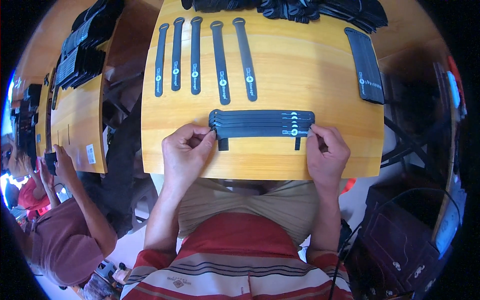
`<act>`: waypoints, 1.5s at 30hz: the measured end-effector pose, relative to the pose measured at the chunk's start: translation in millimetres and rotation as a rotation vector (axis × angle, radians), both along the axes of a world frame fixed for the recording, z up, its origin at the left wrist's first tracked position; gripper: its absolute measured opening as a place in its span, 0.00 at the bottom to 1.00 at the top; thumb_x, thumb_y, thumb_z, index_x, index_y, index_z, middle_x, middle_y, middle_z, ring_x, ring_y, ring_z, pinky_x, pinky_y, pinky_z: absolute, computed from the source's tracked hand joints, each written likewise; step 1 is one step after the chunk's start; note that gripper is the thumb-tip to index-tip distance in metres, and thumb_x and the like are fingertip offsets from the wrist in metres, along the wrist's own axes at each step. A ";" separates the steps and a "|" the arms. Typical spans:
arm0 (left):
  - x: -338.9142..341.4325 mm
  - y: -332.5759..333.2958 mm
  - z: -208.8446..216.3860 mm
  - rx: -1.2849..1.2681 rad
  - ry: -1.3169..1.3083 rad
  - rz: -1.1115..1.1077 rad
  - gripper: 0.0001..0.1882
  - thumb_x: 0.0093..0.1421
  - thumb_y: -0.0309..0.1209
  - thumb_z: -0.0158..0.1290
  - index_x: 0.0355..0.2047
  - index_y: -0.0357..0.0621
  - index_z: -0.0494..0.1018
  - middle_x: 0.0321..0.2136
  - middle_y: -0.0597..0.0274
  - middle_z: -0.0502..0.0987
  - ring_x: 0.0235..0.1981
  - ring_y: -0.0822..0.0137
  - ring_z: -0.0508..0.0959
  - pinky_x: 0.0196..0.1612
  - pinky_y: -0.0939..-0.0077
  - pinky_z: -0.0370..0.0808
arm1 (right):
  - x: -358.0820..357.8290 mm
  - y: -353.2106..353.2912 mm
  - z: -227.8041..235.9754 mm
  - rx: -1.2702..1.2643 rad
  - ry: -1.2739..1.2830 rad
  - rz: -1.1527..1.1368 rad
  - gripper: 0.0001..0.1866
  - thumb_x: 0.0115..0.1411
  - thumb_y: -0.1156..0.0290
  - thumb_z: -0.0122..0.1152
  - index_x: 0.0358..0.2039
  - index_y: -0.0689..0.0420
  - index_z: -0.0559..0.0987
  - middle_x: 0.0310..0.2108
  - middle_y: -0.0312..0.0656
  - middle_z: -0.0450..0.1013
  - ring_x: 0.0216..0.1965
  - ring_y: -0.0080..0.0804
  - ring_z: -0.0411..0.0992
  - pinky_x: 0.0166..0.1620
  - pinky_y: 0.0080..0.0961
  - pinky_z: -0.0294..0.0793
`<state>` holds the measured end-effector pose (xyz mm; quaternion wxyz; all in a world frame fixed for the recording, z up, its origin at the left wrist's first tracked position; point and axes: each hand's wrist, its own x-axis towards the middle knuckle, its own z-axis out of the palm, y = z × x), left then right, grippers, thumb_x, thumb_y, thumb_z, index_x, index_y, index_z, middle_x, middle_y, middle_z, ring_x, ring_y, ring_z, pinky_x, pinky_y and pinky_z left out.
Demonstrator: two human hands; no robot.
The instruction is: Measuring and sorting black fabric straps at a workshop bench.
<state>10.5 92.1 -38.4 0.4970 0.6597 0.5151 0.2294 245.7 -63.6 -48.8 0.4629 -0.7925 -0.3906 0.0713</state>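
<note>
A fanned stack of black storage straps (255, 125) lies crosswise on the wooden table in front of me, each strap overlapping the one behind it. White printing shows near their right ends. My left hand (186, 147) pinches the left end of the nearest strap between thumb and fingers. At the opposite end, my right hand (327, 150) grips the strap's right corner, fingers curled in. Two short dark strips, a left one (223, 144) and a right one (297, 144), stick out from beneath the stack toward me. Several single straps (195, 55) lie apart lengthwise beyond the stack.
A neat pile of straps (365, 65) lies at the table's right edge. Heaped black straps (290, 9) cover the far edge. On the left, a co-worker (70, 225) sits at another table (80, 125) bearing stacked straps (82, 62). A dark cabinet (400, 235) stands at lower right.
</note>
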 end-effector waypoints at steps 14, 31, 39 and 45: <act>-0.6 1.0 -0.4 0.137 0.043 -0.079 0.05 0.63 0.24 0.61 0.34 0.33 0.79 0.21 0.71 0.77 0.20 0.84 0.70 0.23 0.86 0.66 | 5.4 1.1 10.2 -0.086 -0.019 0.053 0.06 0.60 0.78 0.62 0.37 0.65 0.82 0.30 0.51 0.77 0.29 0.44 0.78 0.35 0.36 0.77; -3.8 -3.3 0.0 0.629 0.126 -0.276 0.12 0.58 0.21 0.59 0.42 0.40 0.82 0.33 0.55 0.79 0.29 0.58 0.82 0.32 0.66 0.79 | 17.1 4.3 16.8 -0.208 0.056 0.036 0.07 0.57 0.70 0.63 0.29 0.61 0.83 0.28 0.50 0.80 0.30 0.51 0.80 0.37 0.42 0.78; -2.1 -23.5 23.3 0.846 0.425 -0.421 0.19 0.61 0.28 0.58 0.53 0.40 0.78 0.52 0.51 0.74 0.49 0.53 0.77 0.46 0.59 0.78 | -21.5 -0.5 25.9 -0.451 -0.482 0.097 0.15 0.65 0.64 0.58 0.47 0.58 0.82 0.57 0.50 0.74 0.54 0.47 0.74 0.54 0.44 0.75; -8.3 -28.8 4.0 0.956 0.532 -0.659 0.33 0.70 0.50 0.48 0.65 0.37 0.66 0.70 0.51 0.61 0.73 0.53 0.56 0.74 0.48 0.49 | -64.0 10.0 16.4 -0.370 -0.539 0.536 0.31 0.69 0.53 0.54 0.65 0.63 0.70 0.69 0.50 0.62 0.73 0.46 0.55 0.74 0.44 0.50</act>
